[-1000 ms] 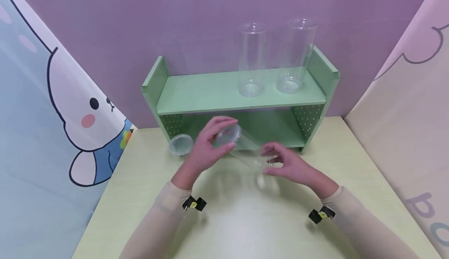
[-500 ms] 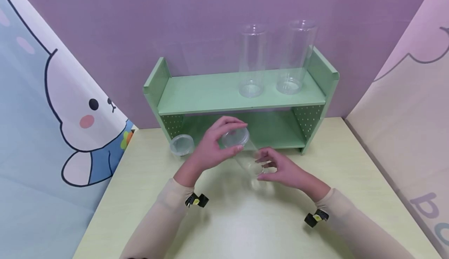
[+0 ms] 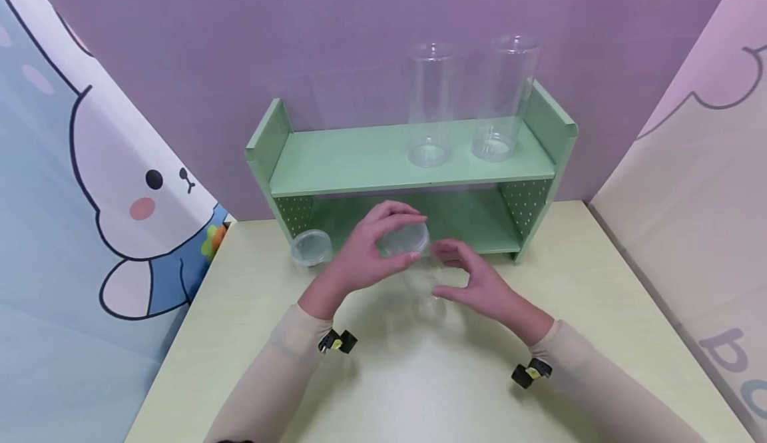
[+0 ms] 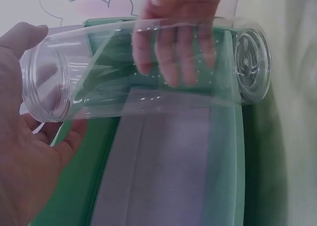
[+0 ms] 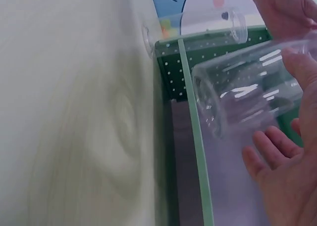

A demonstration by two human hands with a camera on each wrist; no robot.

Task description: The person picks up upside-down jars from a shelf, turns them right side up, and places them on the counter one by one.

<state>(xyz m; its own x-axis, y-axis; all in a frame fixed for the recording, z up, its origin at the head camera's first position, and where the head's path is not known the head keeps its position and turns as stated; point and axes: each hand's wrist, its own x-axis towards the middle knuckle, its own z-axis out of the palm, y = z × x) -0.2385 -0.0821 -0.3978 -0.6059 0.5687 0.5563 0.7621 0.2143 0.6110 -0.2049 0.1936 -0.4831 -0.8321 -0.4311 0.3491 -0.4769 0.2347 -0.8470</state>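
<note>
My left hand (image 3: 374,246) grips a clear plastic jar (image 4: 114,72) round its ridged top end, with thumb and fingers on opposite sides. The jar is held in the air before the green shelf, slightly tilted, its base (image 4: 252,60) downward. Close to the jar's side is my right hand (image 3: 479,283), thumb and fingers spread apart around its lower part. In the right wrist view a gap shows between the jar and the lower fingertips (image 5: 255,159). Whether the right thumb touches the jar, I cannot tell.
Two tall clear jars (image 3: 430,103) (image 3: 503,100) stand on the upper board of the green shelf (image 3: 347,156). Another clear jar (image 3: 311,248) stands on the pale table (image 3: 407,390) by the shelf's left front corner. A purple backdrop (image 3: 335,36) hangs behind.
The held jar has swung from a slant to more upright, its base moving left. My right hand has moved left and come off the base, its fingers now spread beside the jar.
</note>
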